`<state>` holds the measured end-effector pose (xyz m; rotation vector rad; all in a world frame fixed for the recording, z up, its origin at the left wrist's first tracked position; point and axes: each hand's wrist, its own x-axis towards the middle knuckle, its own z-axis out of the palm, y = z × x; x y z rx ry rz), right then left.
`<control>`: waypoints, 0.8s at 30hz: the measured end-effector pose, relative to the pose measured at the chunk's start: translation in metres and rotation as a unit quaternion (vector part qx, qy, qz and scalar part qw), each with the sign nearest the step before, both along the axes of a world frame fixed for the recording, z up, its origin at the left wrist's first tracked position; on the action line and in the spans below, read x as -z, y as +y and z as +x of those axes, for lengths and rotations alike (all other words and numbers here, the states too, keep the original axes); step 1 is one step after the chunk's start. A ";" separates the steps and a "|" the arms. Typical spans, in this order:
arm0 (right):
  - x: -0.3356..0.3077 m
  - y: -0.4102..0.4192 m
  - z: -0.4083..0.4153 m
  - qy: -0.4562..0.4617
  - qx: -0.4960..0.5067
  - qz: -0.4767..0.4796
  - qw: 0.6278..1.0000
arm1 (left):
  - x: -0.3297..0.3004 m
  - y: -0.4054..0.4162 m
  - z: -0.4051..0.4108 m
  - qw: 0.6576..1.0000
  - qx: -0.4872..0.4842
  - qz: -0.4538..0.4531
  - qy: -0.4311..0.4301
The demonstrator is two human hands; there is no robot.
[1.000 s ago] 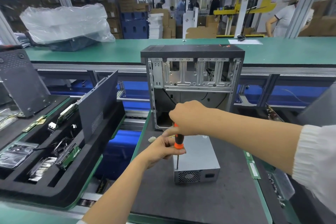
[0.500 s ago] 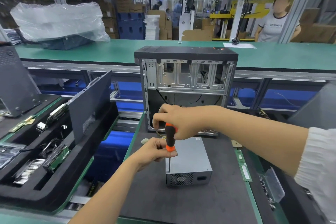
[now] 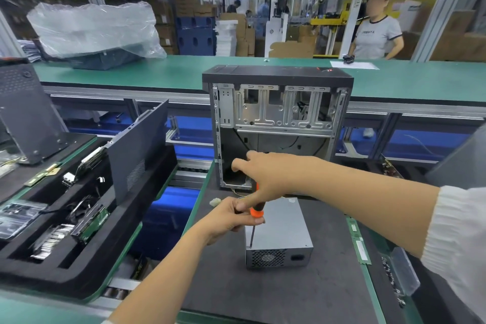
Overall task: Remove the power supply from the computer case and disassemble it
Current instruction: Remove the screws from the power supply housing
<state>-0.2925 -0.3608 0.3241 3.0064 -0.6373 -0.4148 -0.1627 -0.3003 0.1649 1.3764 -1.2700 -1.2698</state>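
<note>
While the grey metal box of the power supply [image 3: 281,234] lies flat on the dark grey mat of the near table [image 3: 276,294], well in front of the case and with its perforated fan grille and socket facing the camera, both hands work a screwdriver over it. An orange-and-black-handled screwdriver [image 3: 254,214] stands almost upright, its thin shaft reaching down to the top near-left corner of the box. The left hand [image 3: 231,216] pinches the handle low down, at the orange collar, thumb and fingers curled round it. The right hand [image 3: 263,179] comes in from the right over the top of the handle, which it hides; its index finger and thumb stick out to the left — whether the palm and remaining fingers clasp the handle cannot be told. A small white plastic connector [image 3: 214,202] lies on the mat just left of the hands.

Beyond the hands stands the black, upright computer case [image 3: 276,123], its side open, showing a silver stamped metal frame in the upper half and a dark hollow bay below. To the left, a black foam tray [image 3: 65,265] holds green circuit boards and other removed parts, with a dark grey perforated side panel [image 3: 139,150] leaning in it. Along the right edge of the mat lies a green memory stick [image 3: 361,247].

Farther back runs a long green-topped table [image 3: 171,73] carrying a crumpled clear plastic bag [image 3: 92,29]; behind it a person in a white T-shirt [image 3: 376,37] stands among stacked cardboard boxes.
</note>
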 end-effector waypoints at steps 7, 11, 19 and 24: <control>-0.002 -0.007 -0.003 0.040 -0.039 0.082 0.995 | 0.000 0.001 0.000 1.000 0.001 -0.007 -0.005; -0.002 -0.006 -0.004 0.026 0.017 0.022 0.999 | 0.001 0.000 0.001 1.000 0.001 -0.008 -0.021; 0.010 -0.009 -0.001 0.015 -0.001 -0.026 1.000 | 0.002 0.002 0.006 1.000 0.013 0.002 -0.017; -0.005 -0.019 -0.007 -0.021 0.016 -0.031 0.999 | 0.021 0.012 0.025 0.995 0.042 0.062 -0.065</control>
